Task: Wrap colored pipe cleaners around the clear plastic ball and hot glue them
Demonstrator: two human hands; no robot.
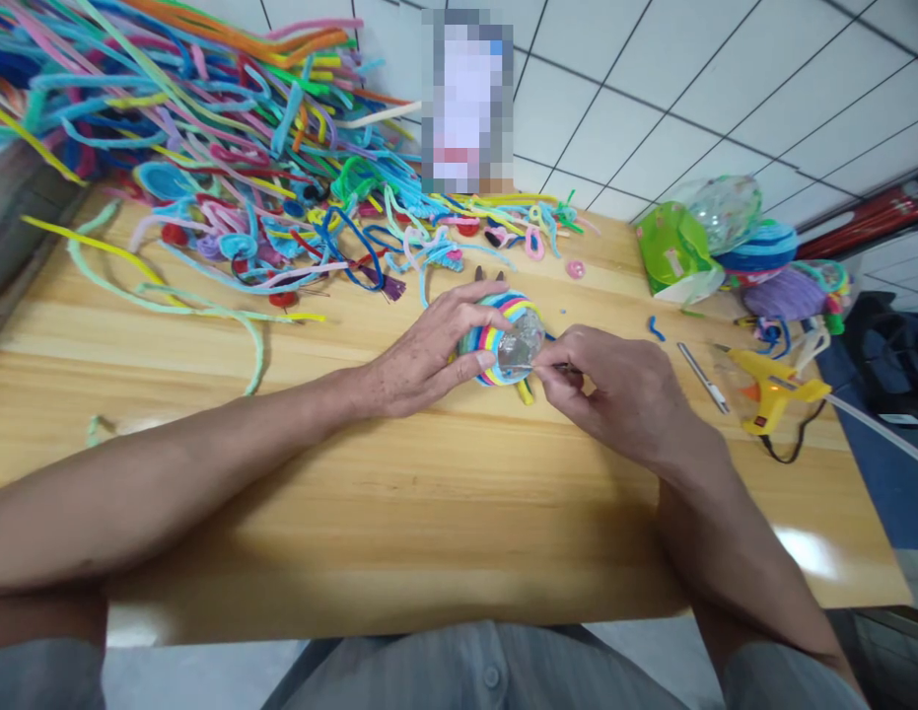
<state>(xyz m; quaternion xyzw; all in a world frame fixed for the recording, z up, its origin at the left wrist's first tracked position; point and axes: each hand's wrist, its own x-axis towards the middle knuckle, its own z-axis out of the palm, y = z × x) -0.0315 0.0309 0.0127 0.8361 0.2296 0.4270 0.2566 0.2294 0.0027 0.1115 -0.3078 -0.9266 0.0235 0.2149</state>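
In the head view, my left hand (436, 345) wraps round a ball-like piece (519, 345) wound with rainbow-striped pipe cleaners, its fingers on top and its thumb at the near side. The end facing right is bare and looks clear or silvery. My right hand (613, 385) is closed in a pinch at that end, on a thin metal tool (569, 368) whose tip touches the lower edge of the bare part. Most of the tool is hidden by the fingers. A yellow-green pipe-cleaner stub (526, 392) sticks out below the piece, and two brown tips (490, 275) show above it.
A big heap of coloured pipe cleaners (229, 148) covers the back left. A phone (465, 108), blurred out, stands at the back. On the right lie a white pen-like stick (702, 377), a yellow glue gun (780, 390), a green container (676, 251) and a blue scrap (656, 328).
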